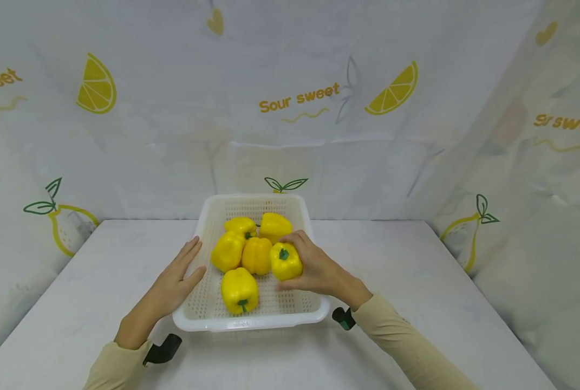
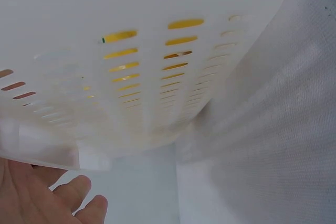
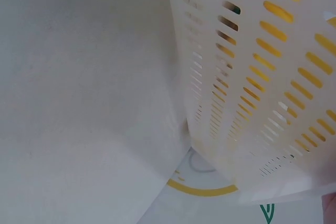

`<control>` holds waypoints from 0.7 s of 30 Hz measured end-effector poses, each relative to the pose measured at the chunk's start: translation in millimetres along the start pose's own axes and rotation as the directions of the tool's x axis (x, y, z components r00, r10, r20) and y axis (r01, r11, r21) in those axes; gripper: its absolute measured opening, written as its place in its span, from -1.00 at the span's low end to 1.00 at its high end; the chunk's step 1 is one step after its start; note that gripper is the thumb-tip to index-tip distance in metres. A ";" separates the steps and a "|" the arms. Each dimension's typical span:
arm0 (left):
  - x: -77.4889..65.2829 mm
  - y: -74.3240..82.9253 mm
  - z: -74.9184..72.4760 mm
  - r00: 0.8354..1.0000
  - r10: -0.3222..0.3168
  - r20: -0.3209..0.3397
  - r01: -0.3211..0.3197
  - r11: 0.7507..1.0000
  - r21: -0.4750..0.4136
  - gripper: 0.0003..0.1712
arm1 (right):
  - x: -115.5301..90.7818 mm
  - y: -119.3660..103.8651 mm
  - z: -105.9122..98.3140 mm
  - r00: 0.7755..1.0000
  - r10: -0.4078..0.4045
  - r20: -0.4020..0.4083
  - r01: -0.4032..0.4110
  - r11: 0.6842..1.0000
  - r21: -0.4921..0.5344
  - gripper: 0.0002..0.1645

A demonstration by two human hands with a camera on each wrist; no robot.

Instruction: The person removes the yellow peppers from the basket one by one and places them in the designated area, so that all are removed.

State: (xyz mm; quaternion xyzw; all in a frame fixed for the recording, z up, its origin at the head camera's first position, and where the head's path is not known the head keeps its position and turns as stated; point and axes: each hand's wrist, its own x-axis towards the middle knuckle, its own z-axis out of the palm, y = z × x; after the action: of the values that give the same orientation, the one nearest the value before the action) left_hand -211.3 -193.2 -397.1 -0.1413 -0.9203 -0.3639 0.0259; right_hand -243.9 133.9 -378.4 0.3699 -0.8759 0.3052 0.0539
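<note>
Beige sleeves (image 1: 116,367) and black wrist devices (image 1: 163,349) are seen at table (image 1: 402,271) near side. White slotted basket (image 1: 255,324) is set mid-table, toward the table's far edge. Near the basket's near edge, left of centre, one yellow front pepper (image 1: 239,290) is placed. Behind it, a left pepper (image 1: 227,252) and a middle pepper (image 1: 257,255) are packed side by side; toward the far edge, two back peppers (image 1: 275,226) are seen. Both wrist views are mostly blocked by basket walls. Lemon-print backdrop (image 1: 270,151) is hung behind.

Held pepper (image 1: 286,265) is located by the basket's right edge, between right thumb and fingers, stem facing the near side; whether it is lifted off the basket floor cannot be told. It is gripped by the right hand (image 1: 316,265), fingers curled round it. Left hand (image 1: 173,284) is laid at the basket's left edge, fingers straight, thumb spread, nothing gripped.
</note>
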 end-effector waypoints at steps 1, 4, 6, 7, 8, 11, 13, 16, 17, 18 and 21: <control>0.0 -0.2 0.1 1.000 0.001 -0.001 -0.001 1.000 0.000 -0.24 | 0.0 0.1 -0.2 1.000 0.006 0.005 -0.006 1.000 -0.003 0.01; 0.2 -1.1 0.4 1.000 0.002 -0.001 -0.002 1.000 -0.001 -0.25 | 0.1 1.2 -1.4 1.000 0.008 0.019 -0.008 1.000 -0.011 0.01; 0.4 -1.5 0.4 1.000 0.000 0.000 0.000 1.000 -0.004 -0.24 | 0.3 2.4 -2.2 1.000 0.002 0.026 -0.002 1.000 -0.017 0.00; 0.5 -1.7 0.5 1.000 -0.001 0.001 0.001 1.000 -0.005 -0.24 | 0.4 2.9 -2.4 1.000 -0.001 0.029 0.001 1.000 -0.015 0.00; 0.7 -1.9 0.5 1.000 -0.003 0.002 0.003 1.000 -0.006 -0.24 | 0.5 3.6 -2.7 0.999 -0.004 0.032 0.004 1.000 -0.012 0.00; 0.9 -2.1 0.4 1.000 -0.009 0.003 0.009 1.000 -0.004 -0.24 | 0.7 5.0 -3.1 0.999 -0.009 0.047 0.010 1.000 -0.008 0.00; 0.9 -2.1 0.4 1.000 -0.010 0.001 0.010 1.000 -0.002 -0.24 | 0.9 5.4 -3.3 0.998 -0.016 0.055 0.016 1.000 -0.007 0.00; 0.9 -1.8 0.3 1.000 -0.011 0.000 0.011 1.000 -0.001 -0.24 | 1.1 5.7 -3.4 0.997 -0.026 0.068 0.028 0.999 -0.017 -0.02; 0.9 -1.7 0.1 1.000 -0.011 0.000 0.011 1.000 -0.001 -0.24 | 1.2 5.7 -3.5 0.997 -0.032 0.071 0.034 0.999 -0.020 -0.02; 0.8 -1.5 0.0 1.000 -0.012 0.001 0.012 1.000 0.000 -0.24 | 1.3 5.6 -3.6 0.997 -0.037 0.074 0.039 0.999 -0.025 -0.02; 0.6 -0.7 -0.5 1.000 -0.012 0.001 0.012 1.000 -0.004 -0.24 | 1.4 5.9 -4.1 0.995 -0.054 0.079 0.057 0.998 -0.038 -0.03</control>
State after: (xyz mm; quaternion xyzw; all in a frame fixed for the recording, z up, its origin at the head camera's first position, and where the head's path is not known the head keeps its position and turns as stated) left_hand -212.1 -193.9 -397.2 -0.1360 -0.9204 -0.3659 0.0228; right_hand -249.5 138.6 -377.6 0.4045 -0.8727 0.2711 0.0357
